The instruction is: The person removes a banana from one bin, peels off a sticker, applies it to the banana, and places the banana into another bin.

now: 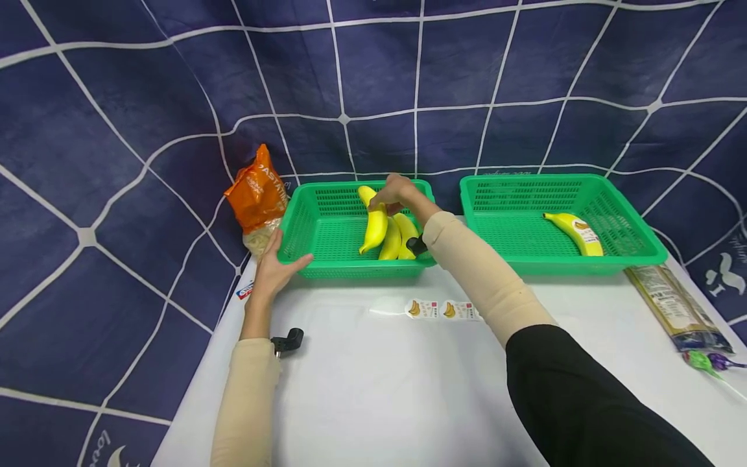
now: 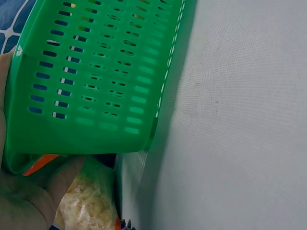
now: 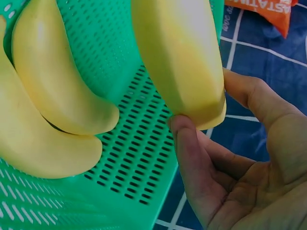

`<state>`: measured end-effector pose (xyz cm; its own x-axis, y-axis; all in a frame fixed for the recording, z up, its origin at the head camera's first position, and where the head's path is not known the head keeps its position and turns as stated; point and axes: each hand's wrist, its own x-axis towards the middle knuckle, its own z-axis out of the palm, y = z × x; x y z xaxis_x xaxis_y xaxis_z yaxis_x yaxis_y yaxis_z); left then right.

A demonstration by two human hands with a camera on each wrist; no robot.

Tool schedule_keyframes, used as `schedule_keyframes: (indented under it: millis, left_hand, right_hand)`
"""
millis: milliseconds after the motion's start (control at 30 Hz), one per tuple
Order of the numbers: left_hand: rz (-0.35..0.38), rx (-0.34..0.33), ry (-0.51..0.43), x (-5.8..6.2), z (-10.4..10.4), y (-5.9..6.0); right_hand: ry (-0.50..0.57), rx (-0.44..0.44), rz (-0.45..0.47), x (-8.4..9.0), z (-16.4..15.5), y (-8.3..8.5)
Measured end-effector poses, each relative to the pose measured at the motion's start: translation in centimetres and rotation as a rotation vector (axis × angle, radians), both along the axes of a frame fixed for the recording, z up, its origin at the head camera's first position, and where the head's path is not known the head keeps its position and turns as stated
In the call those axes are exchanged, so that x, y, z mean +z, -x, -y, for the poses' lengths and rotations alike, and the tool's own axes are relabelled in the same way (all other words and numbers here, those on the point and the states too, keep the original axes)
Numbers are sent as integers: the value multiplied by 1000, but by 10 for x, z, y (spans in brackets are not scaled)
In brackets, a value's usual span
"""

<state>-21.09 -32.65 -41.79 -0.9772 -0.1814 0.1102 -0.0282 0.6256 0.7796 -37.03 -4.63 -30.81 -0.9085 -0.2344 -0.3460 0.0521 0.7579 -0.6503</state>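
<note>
My right hand [image 1: 390, 193] reaches into the left green basket [image 1: 327, 266] and pinches the upper end of a yellow banana [image 1: 374, 226], held up on end. In the right wrist view its fingertips [image 3: 184, 132] clamp that banana [image 3: 177, 57] at its end. Two more bananas [image 1: 399, 237] lie beside it on the basket floor [image 3: 139, 153]. My left hand [image 1: 284, 251] rests with straight fingers against the basket's front left corner, thumb along the front wall. The left wrist view shows that wall [image 2: 96, 72] and my palm [image 2: 19, 201].
A second green basket [image 1: 636, 256] on the right holds one stickered banana [image 1: 574, 233]. A strip of banana stickers [image 1: 438, 309] lies on the white table [image 1: 379, 389]. An orange pasta bag [image 1: 259, 191] stands left of the baskets; a long packet [image 1: 677, 311] lies far right.
</note>
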Motion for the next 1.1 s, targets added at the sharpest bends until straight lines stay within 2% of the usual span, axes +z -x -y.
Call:
schedule_keyframes:
  millis: [433,700,867,1100]
  left_hand:
    - [-15,10,-34,-1,12,12]
    - [-29,10,-34,2,18,17]
    - [0,19,-51,4,23,12]
    - [5,34,-59,6,33,10]
  right_hand:
    - [-15,-22,-74,26,-31,-21]
    - [-59,-34,-124,41,-70,-53]
    - [-67,-7,-166,35,-86,-80]
    - [-63,-5,-146,20,-100,-118]
